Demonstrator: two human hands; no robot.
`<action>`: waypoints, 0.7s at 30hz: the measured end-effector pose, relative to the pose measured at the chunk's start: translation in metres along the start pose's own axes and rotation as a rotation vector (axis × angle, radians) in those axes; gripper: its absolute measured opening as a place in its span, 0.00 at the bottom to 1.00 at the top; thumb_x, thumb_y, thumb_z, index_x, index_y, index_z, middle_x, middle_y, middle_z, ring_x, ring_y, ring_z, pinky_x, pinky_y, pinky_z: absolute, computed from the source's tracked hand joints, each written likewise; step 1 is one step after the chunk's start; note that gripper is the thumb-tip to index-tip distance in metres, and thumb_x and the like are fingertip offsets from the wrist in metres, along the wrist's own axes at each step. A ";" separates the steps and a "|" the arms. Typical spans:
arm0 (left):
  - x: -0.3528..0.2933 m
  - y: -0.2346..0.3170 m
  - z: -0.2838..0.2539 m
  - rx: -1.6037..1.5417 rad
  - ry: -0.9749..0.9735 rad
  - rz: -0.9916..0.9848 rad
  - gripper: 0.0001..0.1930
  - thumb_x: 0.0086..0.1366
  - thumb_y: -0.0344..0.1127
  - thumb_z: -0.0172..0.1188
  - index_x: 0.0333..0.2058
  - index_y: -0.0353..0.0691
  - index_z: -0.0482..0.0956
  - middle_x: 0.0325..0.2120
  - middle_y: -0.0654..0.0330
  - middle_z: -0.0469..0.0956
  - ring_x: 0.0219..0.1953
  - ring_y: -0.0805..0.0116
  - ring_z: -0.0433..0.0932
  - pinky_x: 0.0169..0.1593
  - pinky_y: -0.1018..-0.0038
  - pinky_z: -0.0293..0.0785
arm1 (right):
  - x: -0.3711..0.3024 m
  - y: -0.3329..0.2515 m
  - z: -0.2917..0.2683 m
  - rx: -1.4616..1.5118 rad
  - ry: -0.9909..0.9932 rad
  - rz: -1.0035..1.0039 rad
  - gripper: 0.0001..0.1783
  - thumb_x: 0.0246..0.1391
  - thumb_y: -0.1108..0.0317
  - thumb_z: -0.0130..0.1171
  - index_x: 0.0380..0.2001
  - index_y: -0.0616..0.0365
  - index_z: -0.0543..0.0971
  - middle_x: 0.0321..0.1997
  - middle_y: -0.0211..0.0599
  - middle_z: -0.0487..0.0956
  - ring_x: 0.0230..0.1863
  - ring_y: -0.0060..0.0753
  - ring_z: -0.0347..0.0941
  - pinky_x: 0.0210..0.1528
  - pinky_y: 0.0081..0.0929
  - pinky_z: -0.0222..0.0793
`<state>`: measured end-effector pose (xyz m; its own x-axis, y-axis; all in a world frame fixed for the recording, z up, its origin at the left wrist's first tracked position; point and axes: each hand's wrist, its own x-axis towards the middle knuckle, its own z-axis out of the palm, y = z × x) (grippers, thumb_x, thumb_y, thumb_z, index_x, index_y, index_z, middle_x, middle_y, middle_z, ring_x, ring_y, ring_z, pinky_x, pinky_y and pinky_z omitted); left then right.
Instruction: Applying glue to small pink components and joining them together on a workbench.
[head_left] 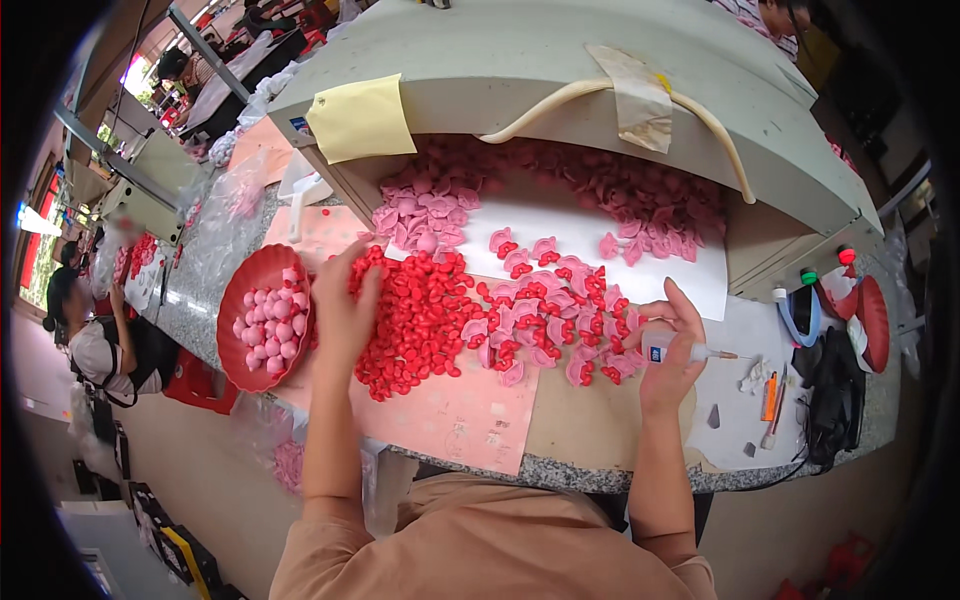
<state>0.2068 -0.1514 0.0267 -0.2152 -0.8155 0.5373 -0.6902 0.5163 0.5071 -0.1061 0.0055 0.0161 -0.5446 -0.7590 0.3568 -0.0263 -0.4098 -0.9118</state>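
My left hand is at the left edge of a pile of small glossy red pieces, next to a red scalloped bowl of pink balls. Its thumb and fingers are apart, and I see nothing between them. In my right hand lies a small clear squeeze bottle with a thin needle tip pointing right. Left of that hand spread many pink curved pieces, several with red parts on them.
A grey box-like hood arches over heaps of pink pieces on white paper. At right lie an orange tool, a brush, a black cloth-like item and a blue tape ring. Other people work at left.
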 end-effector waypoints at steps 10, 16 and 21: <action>0.039 0.058 0.094 0.045 -0.513 0.263 0.22 0.53 0.31 0.60 0.49 0.43 0.72 0.45 0.57 0.74 0.47 0.59 0.70 0.55 0.59 0.54 | 0.004 0.000 -0.007 -0.066 0.040 -0.067 0.33 0.57 0.43 0.46 0.48 0.66 0.67 0.29 0.36 0.75 0.25 0.20 0.70 0.18 0.11 0.62; 0.050 0.055 0.098 -0.128 -0.487 0.231 0.19 0.55 0.30 0.60 0.46 0.39 0.73 0.41 0.54 0.76 0.43 0.57 0.73 0.48 0.64 0.65 | 0.001 -0.004 -0.002 0.019 0.004 -0.052 0.26 0.59 0.51 0.46 0.48 0.65 0.67 0.29 0.35 0.74 0.26 0.19 0.69 0.24 0.13 0.63; 0.024 0.099 0.067 -0.503 -0.560 0.142 0.18 0.53 0.30 0.63 0.44 0.37 0.74 0.43 0.54 0.73 0.45 0.62 0.73 0.48 0.70 0.70 | -0.002 -0.004 0.016 -0.207 -0.172 -0.017 0.12 0.53 0.73 0.51 0.41 0.64 0.73 0.33 0.36 0.74 0.31 0.23 0.69 0.35 0.19 0.66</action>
<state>0.0869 -0.1370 0.0446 -0.6889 -0.6742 0.2661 -0.2610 0.5732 0.7767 -0.0916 0.0001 0.0224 -0.3925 -0.8349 0.3859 -0.2152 -0.3246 -0.9210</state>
